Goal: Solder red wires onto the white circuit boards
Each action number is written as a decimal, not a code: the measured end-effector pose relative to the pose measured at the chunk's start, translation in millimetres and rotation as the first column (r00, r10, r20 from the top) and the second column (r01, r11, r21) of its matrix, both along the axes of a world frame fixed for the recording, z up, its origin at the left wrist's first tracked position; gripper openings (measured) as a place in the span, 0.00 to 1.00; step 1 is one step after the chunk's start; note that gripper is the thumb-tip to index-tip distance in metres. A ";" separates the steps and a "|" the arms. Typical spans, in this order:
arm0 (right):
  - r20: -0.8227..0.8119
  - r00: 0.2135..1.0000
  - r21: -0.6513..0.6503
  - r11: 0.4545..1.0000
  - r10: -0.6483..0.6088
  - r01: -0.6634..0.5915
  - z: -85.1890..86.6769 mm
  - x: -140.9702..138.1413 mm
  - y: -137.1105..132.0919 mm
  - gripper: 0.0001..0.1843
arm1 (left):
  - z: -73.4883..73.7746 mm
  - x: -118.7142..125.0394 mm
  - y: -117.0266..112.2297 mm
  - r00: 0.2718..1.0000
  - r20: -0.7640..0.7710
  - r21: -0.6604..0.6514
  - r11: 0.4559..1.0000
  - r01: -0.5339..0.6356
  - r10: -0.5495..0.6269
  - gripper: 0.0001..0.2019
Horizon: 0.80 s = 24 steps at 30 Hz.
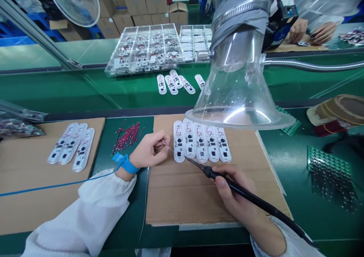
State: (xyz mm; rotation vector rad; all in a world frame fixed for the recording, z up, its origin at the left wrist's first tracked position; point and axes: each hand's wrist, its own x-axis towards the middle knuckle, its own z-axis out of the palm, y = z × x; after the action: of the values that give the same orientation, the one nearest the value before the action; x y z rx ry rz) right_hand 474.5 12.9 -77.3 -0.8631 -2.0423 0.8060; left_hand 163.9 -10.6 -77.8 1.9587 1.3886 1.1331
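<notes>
My left hand point(153, 151), with a blue strap point(127, 163) round its wrist, pinches a thin solder wire point(170, 148). The wire points at the leftmost of several white, round-ended circuit boards point(179, 137), lined up side by side on a cardboard sheet point(176, 196). My right hand point(239, 190) is closed round the black handle of a soldering iron point(253, 198). Its tip is at the lower ends of the first two boards; whether it touches one I cannot tell. Short red wires show on the boards' upper halves.
A clear fume hood point(239, 94) hangs over the row's far side. Left lie dark red wires point(129, 136) and more white boards point(83, 149) on cardboard point(22, 162). Divided trays point(148, 46) stand behind. Green panels point(330, 160) lie right; another person's hands point(322, 33) work beyond.
</notes>
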 end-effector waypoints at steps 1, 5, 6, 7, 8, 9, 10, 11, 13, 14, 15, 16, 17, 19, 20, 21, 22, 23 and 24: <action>0.007 1.000 0.007 1.000 0.006 -0.006 1.3 -2.7 -0.8 0.07 | -0.9 0.5 -2.0 1.000 -0.003 0.001 1.000 -0.002 0.002 0.05; 0.023 1.000 0.007 1.000 0.012 -0.012 1.8 -6.3 -0.6 0.06 | -2.7 3.1 -3.0 1.000 0.001 -0.016 1.000 0.023 -0.023 0.05; 0.028 0.999 0.002 1.000 0.018 -0.018 1.3 -6.1 -0.1 0.06 | -2.7 3.3 -2.5 1.000 0.006 -0.018 0.999 0.029 -0.029 0.05; 0.034 0.999 -0.005 1.000 0.026 -0.026 0.8 -5.7 0.3 0.06 | -2.6 3.5 -1.9 0.999 0.010 -0.019 0.999 0.036 -0.036 0.05; 0.039 0.999 -0.008 1.000 0.030 -0.030 0.3 -5.4 0.6 0.06 | -2.4 3.5 -1.5 0.999 0.013 -0.019 0.999 0.044 -0.043 0.06; 0.045 0.999 -0.008 1.000 0.031 -0.030 -0.2 -5.2 0.8 0.05 | -2.2 3.5 -1.3 0.999 0.014 -0.017 0.998 0.052 -0.052 0.06; 0.049 0.998 -0.007 1.000 0.029 -0.028 -0.6 -5.1 0.9 0.05 | -2.1 3.6 -1.2 0.998 0.014 -0.014 0.998 0.060 -0.060 0.06; 0.052 0.998 -0.005 1.000 0.027 -0.027 -0.9 -5.0 0.9 0.05 | -1.8 3.7 -1.1 0.998 0.013 -0.010 0.998 0.066 -0.066 0.06; 0.054 0.998 0.000 1.000 0.026 -0.026 -1.3 -4.8 0.6 0.05 | -1.3 4.0 -1.2 0.998 0.008 0.000 0.998 0.070 -0.070 0.06; 0.054 0.998 0.001 1.000 0.026 -0.026 -1.4 -4.5 0.3 0.05 | -0.9 4.2 -1.2 0.998 0.004 0.005 0.998 0.070 -0.070 0.06; 0.054 0.998 0.001 1.000 0.026 -0.026 -1.7 -4.1 0.0 0.05 | -0.4 4.4 -1.2 0.998 0.000 0.009 0.998 0.070 -0.070 0.06; 0.049 0.999 0.001 1.000 0.023 -0.023 -2.1 -3.6 -0.3 0.05 | 0.1 4.5 -1.2 0.998 -0.003 0.011 0.998 0.068 -0.068 0.06; 0.041 0.999 -0.002 1.000 0.017 -0.017 -2.7 -2.9 -0.6 0.05 | 0.5 4.5 -1.1 0.998 -0.003 0.014 0.998 0.067 -0.067 0.06; 0.027 1.000 -0.014 1.000 0.007 -0.007 -4.3 -1.6 -0.9 0.06 | 1.1 4.6 -0.9 0.998 -0.001 0.017 0.998 0.066 -0.066 0.06; 0.025 1.000 -0.022 1.000 0.009 -0.008 -5.1 -1.2 -0.8 0.06 | 1.1 4.6 -0.7 0.998 0.000 0.018 0.998 0.066 -0.066 0.06; 0.030 0.999 -0.026 1.000 0.017 -0.016 -5.7 -0.9 -0.7 0.06 | 1.0 4.7 -0.6 0.998 -0.003 0.018 0.997 0.069 -0.068 0.06; 0.039 0.999 -0.026 0.999 0.028 -0.027 -6.2 -0.8 -0.4 0.06 | 0.9 4.8 -0.4 0.997 -0.006 0.019 0.997 0.071 -0.071 0.05; 0.050 0.998 -0.024 0.999 0.042 -0.040 -6.4 -1.0 -0.1 0.07 | 0.7 5.0 -0.3 0.997 -0.010 0.019 0.997 0.072 -0.071 0.06; 0.060 0.997 -0.023 0.998 0.052 -0.051 -6.4 -1.3 0.2 0.07 | 0.5 5.1 -0.2 0.997 -0.013 0.018 0.997 0.073 -0.073 0.06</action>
State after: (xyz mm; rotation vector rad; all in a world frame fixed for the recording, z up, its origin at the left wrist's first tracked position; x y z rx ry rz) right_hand 473.3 13.1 -83.7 -0.8586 -2.1201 0.8403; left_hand 169.1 -10.8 -77.2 2.0154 1.3061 1.1065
